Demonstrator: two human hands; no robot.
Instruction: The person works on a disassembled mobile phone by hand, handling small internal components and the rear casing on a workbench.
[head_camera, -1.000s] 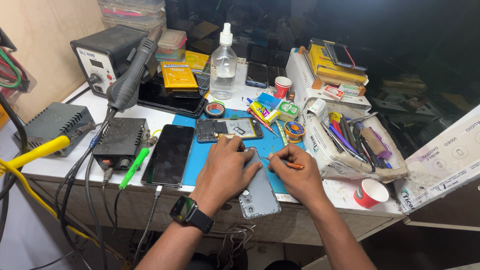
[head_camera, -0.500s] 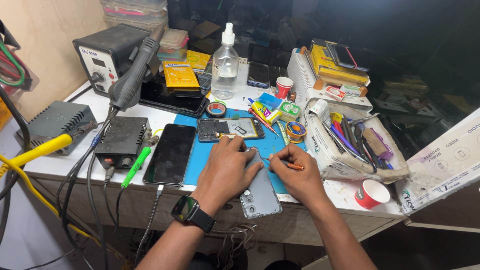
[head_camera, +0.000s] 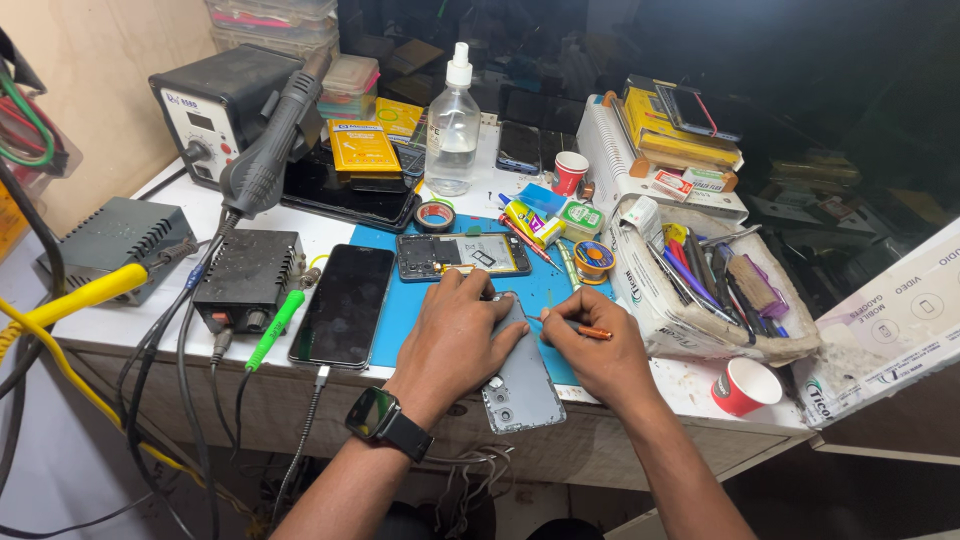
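My left hand (head_camera: 452, 338) presses flat on a grey phone back cover (head_camera: 522, 382) that lies on the blue work mat (head_camera: 400, 305) and overhangs the bench's front edge. A black smartwatch (head_camera: 388, 420) is on that wrist. My right hand (head_camera: 592, 350) grips a thin orange-handled tool (head_camera: 578, 327), its tip pointing left at the cover's upper edge. Just beyond my hands lies an opened phone (head_camera: 462, 255) with its insides showing.
A black phone (head_camera: 345, 303) lies screen up to the left, beside a black box (head_camera: 248, 278) and a green probe (head_camera: 274, 328). A hot-air station (head_camera: 222, 108), clear bottle (head_camera: 452, 125), tape roll (head_camera: 435, 216), tool tray (head_camera: 700, 290) and red cups (head_camera: 745, 385) crowd the bench.
Both hands stay on the back cover with only slight shifts; the tool remains at the cover's upper edge.
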